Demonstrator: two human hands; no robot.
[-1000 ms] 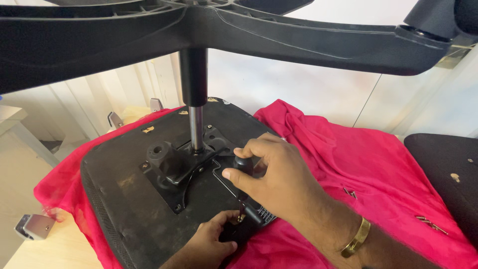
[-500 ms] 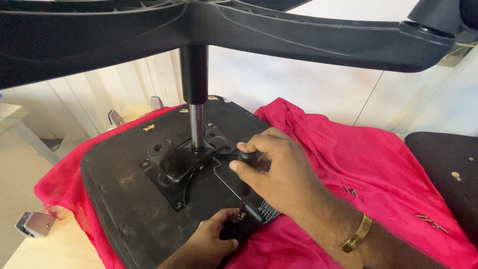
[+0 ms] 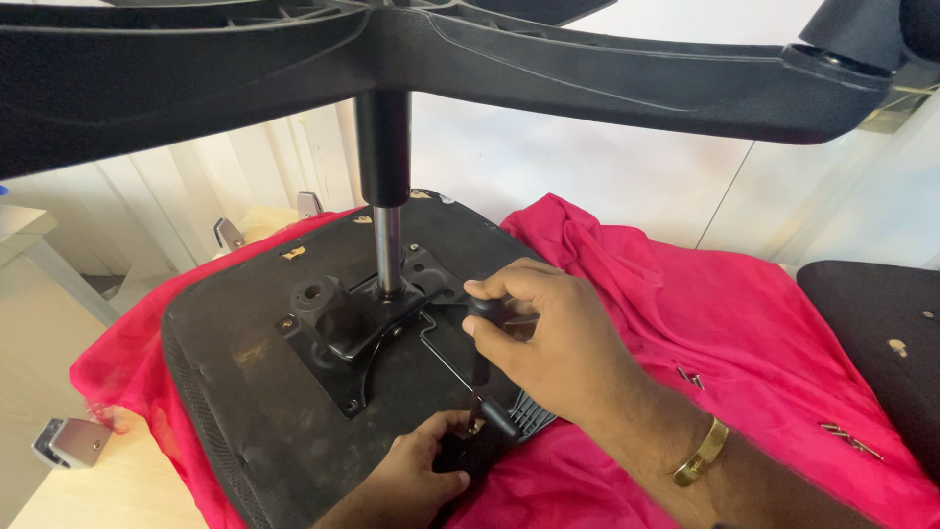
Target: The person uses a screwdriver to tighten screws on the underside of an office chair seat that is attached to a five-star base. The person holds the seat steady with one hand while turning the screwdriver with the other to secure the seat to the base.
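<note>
An office chair seat lies upside down on a red cloth. A black metal mechanism plate is fixed to its underside. From the plate a gas cylinder rises to the black star base overhead. My right hand, with a gold bracelet on the wrist, is closed around the black handle of a tool standing upright just right of the plate. My left hand grips a black lever part at the seat's near edge, below the tool's tip.
Loose screws lie on the cloth at the right, with more screws nearer my wrist. A second black cushion sits at the far right. A metal bracket rests on the light wooden surface at the left.
My right hand has shifted slightly away from the cylinder, and its fingers have turned on the tool handle. My left hand stays at the seat's edge.
</note>
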